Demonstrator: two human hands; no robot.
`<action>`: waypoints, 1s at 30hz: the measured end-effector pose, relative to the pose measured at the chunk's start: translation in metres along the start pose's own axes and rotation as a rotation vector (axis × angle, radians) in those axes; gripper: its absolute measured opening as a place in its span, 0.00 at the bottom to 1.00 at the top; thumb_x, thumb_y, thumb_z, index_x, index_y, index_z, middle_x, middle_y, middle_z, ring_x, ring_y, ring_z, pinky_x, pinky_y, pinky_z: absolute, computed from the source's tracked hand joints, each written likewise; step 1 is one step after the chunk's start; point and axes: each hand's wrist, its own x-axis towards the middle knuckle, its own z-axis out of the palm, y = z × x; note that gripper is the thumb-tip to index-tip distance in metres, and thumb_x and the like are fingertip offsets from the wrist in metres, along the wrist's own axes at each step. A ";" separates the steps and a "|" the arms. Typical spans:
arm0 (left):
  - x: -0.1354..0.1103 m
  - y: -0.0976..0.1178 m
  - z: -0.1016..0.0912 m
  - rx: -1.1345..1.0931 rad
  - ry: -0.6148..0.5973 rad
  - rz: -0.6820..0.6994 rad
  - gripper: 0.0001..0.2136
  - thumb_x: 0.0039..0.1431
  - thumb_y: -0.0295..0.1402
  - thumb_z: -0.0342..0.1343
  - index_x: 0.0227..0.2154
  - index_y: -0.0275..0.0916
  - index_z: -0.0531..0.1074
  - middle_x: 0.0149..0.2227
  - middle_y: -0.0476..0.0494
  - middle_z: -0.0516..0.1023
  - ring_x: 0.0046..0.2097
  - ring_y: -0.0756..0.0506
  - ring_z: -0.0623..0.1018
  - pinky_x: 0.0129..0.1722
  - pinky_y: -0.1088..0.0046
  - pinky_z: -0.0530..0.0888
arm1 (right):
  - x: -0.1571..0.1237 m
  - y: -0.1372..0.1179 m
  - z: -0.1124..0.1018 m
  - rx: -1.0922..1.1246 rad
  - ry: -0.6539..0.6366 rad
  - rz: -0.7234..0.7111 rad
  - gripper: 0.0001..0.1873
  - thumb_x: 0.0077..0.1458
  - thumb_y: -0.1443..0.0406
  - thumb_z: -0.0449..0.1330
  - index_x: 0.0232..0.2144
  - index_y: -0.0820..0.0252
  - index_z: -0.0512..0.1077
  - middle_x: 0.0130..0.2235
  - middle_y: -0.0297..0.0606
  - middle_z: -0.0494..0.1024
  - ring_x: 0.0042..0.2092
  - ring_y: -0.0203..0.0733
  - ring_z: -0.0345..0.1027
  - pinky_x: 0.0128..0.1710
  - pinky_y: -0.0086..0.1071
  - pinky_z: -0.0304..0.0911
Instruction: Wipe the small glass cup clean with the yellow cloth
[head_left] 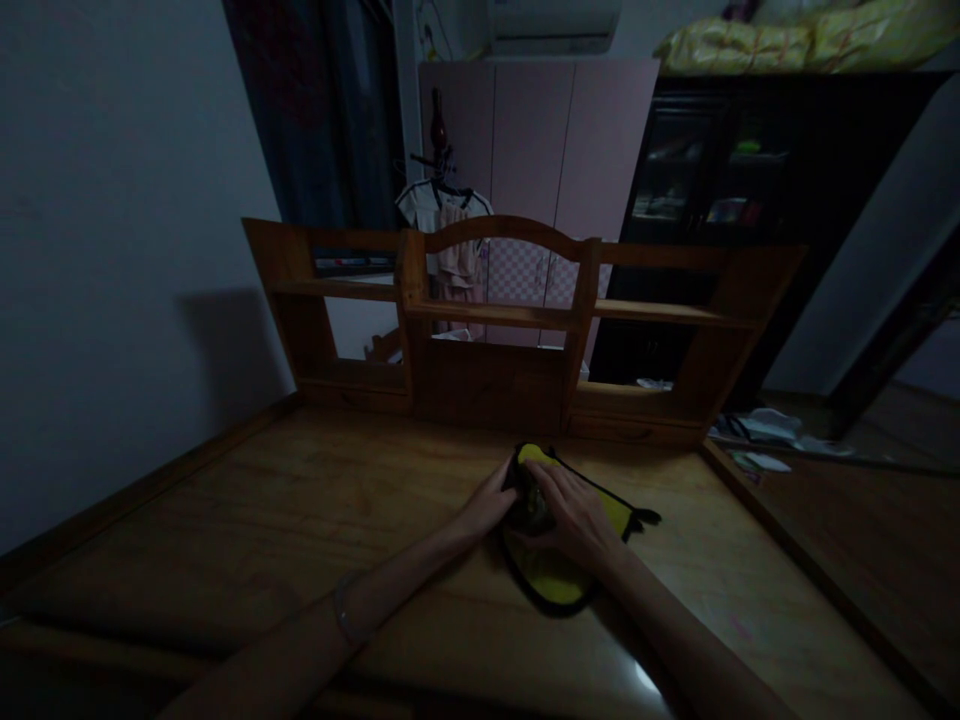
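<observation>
A yellow pouch [553, 578] with black edging lies on the wooden desk [360, 490], with a black tab at its right corner. My left hand [491, 497] is closed on the pouch's upper left side, its fingertips partly hidden by the dark fold. Across the top of the pouch, my right hand [576, 512] has its fingers curled down over a dark, patterned lump [534, 508] between both hands. Poor light keeps me from telling whether that lump is a separate item or part of the pouch. A thin bracelet [341, 612] circles my left wrist.
A wooden shelf unit [495, 318] with cubbies stands along the desk's back edge. Raised wooden rims border the desk, and a white wall [127, 250] rises at left. Beyond stand a pink wardrobe [529, 140], hanging clothes [454, 225] and a dark cabinet [694, 160].
</observation>
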 end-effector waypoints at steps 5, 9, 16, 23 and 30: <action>0.003 -0.003 -0.003 -0.050 -0.015 -0.119 0.22 0.43 0.22 0.58 0.46 0.36 0.73 0.50 0.44 0.76 0.54 0.40 0.71 0.57 0.67 0.64 | -0.001 0.001 0.000 -0.004 -0.033 0.022 0.45 0.49 0.53 0.64 0.64 0.62 0.52 0.57 0.51 0.68 0.57 0.55 0.63 0.57 0.48 0.61; 0.004 -0.008 -0.007 -0.047 -0.039 -0.212 0.13 0.44 0.25 0.60 0.36 0.33 0.77 0.38 0.42 0.80 0.43 0.40 0.77 0.49 0.64 0.70 | 0.000 0.003 -0.002 0.015 -0.029 0.050 0.47 0.48 0.53 0.66 0.64 0.60 0.52 0.58 0.50 0.67 0.57 0.55 0.62 0.57 0.47 0.61; 0.005 -0.014 -0.009 -0.077 -0.022 -0.258 0.14 0.42 0.25 0.62 0.36 0.33 0.77 0.36 0.43 0.80 0.39 0.43 0.77 0.43 0.70 0.71 | 0.002 0.005 -0.003 0.158 -0.075 0.141 0.50 0.44 0.53 0.68 0.64 0.56 0.51 0.56 0.49 0.68 0.55 0.55 0.65 0.54 0.46 0.63; 0.004 -0.014 -0.007 -0.157 0.063 -0.322 0.17 0.44 0.28 0.60 0.41 0.34 0.75 0.38 0.42 0.80 0.37 0.45 0.78 0.37 0.72 0.72 | 0.001 0.031 -0.016 0.224 -0.043 0.282 0.29 0.63 0.56 0.51 0.63 0.53 0.52 0.56 0.45 0.69 0.56 0.48 0.64 0.55 0.42 0.61; 0.004 -0.021 -0.013 -0.219 0.124 -0.359 0.13 0.43 0.27 0.57 0.35 0.35 0.75 0.32 0.46 0.79 0.32 0.49 0.76 0.33 0.76 0.71 | -0.018 0.066 -0.010 -0.363 -0.122 0.527 0.21 0.62 0.59 0.51 0.51 0.70 0.64 0.45 0.56 0.74 0.49 0.56 0.67 0.48 0.43 0.62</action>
